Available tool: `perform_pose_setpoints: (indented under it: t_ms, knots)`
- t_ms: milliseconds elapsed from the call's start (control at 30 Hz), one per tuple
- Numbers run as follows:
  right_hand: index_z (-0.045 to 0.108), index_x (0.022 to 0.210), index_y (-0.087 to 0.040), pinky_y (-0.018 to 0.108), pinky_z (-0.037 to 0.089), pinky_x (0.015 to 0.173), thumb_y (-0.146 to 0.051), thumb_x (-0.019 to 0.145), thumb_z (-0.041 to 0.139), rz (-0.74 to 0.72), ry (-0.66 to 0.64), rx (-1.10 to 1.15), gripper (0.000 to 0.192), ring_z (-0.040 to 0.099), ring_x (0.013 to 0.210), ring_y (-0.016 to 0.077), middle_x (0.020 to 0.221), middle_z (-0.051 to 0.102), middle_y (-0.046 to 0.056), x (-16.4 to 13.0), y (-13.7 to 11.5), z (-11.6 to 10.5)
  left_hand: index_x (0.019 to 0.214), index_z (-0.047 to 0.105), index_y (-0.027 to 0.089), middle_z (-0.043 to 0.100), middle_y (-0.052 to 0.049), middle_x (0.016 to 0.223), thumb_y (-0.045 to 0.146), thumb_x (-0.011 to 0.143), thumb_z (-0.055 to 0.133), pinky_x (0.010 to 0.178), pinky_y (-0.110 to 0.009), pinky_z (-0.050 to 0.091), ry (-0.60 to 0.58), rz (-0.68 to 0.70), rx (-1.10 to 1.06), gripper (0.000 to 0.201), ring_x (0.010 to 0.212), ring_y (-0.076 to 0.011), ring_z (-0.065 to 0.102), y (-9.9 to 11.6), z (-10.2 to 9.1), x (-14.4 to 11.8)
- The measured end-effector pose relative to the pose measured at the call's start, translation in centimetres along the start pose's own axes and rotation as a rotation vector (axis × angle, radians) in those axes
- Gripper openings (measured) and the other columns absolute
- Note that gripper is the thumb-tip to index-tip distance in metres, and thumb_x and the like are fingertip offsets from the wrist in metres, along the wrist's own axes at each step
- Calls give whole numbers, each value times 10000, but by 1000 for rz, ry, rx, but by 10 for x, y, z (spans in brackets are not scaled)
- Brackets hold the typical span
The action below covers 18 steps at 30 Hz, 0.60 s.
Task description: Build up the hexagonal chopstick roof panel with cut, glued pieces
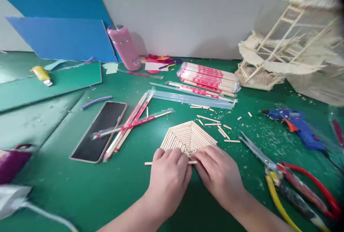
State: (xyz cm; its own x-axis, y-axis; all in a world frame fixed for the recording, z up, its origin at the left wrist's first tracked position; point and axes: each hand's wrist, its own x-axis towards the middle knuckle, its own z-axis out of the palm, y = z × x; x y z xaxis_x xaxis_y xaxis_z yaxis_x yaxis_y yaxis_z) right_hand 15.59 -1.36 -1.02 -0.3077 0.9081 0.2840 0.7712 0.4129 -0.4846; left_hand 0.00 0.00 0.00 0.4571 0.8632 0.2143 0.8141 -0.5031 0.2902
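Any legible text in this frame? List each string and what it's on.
None can be read.
Chopstick packs: red print on the wrappers, too blurred to read.
Loose wrapped chopsticks: red print, too small to read.
Pink bottle: no print visible.
Phone: screen dark.
Blue glue gun, yellow tube: no label legible.
Left hand and right hand rest on the stick panel, which is unmarked.

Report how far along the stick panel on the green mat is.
Done: most of the hexagonal stick panel is filled with rows of cut sticks. In hand: the left hand and right hand press a loose stick against its near edge. Left: that near edge looks unfinished; cut sticks lie scattered beside it, and the packs of chopsticks remain wrapped.
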Motion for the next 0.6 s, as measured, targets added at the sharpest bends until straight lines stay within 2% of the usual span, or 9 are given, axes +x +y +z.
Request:
perform_pose_setpoints:
  t_ms: [167, 433, 600]
  knots:
    - [565, 881, -184, 315, 362, 672, -195, 884, 427, -2, -6, 7, 139, 500, 735, 182, 790, 580, 41, 1, 2, 2, 610, 488, 187, 511, 13, 586, 145, 815, 450, 572, -315, 250, 55, 34, -21, 213, 538, -162, 455, 3, 3, 5]
    - [564, 895, -155, 317, 380, 633, -132, 860, 432, -32, 39, 37, 139, 503, 719, 186, 781, 579, 62, 1, 0, 2, 612, 470, 185, 501, 21, 561, 157, 847, 397, 567, -313, 237, 60, 32, -96, 247, 512, -152, 434, -1, 5, 5]
    - [577, 906, -159, 328, 404, 640, -105, 832, 468, -28, 20, 40, 142, 520, 716, 185, 783, 591, 56, 0, 2, 2, 627, 480, 183, 499, 21, 560, 151, 843, 401, 562, -310, 231, 40, 48, -118, 232, 504, -148, 426, -2, 4, 6]
